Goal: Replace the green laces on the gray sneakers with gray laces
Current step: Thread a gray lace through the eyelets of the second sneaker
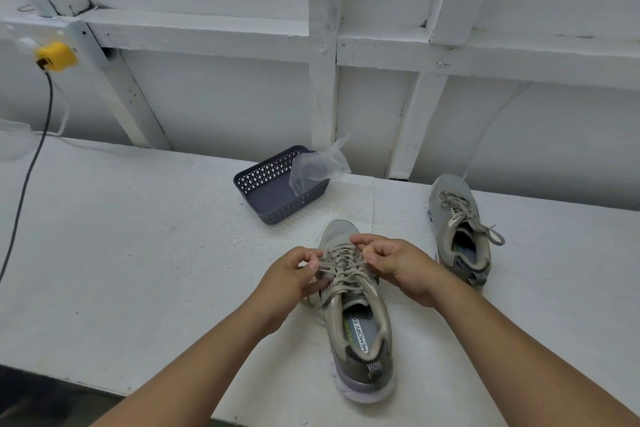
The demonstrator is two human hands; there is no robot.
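Shoe (358, 322) number one lies on the white table (138, 236), close to the person, with its round toe pointing away and its heel near the table's front edge. It is gray with a soft mesh toe, a thick pale sole and a padded rim around the opening, and words are printed on the smooth insole. A flat gray lace (341, 272) criss-crosses up its front. The left hand (294, 276) is at the left side of the shoe, with thumb and fingers curled and pinching the lace. The right hand (394, 262) is at the right side, fingers bent, pinching the lace near the toe end. Both arms reach in from the bottom of the view. The other shoe (459, 229) sits well apart to the right and farther back, also toe away, with a gray lace through it and loose ends flopping over its side. Behind the near shoe is a dark basket (273, 191), a box shape with little holes in its plastic walls. A crinkly clear bag (320, 165) sticks out of its right corner. The table top looks rough and speckled. The wall (214, 97) behind is white painted wood with beams. A yellow plug (56, 55) sits up on the left, and a dark cord (29, 166) hangs down from it.
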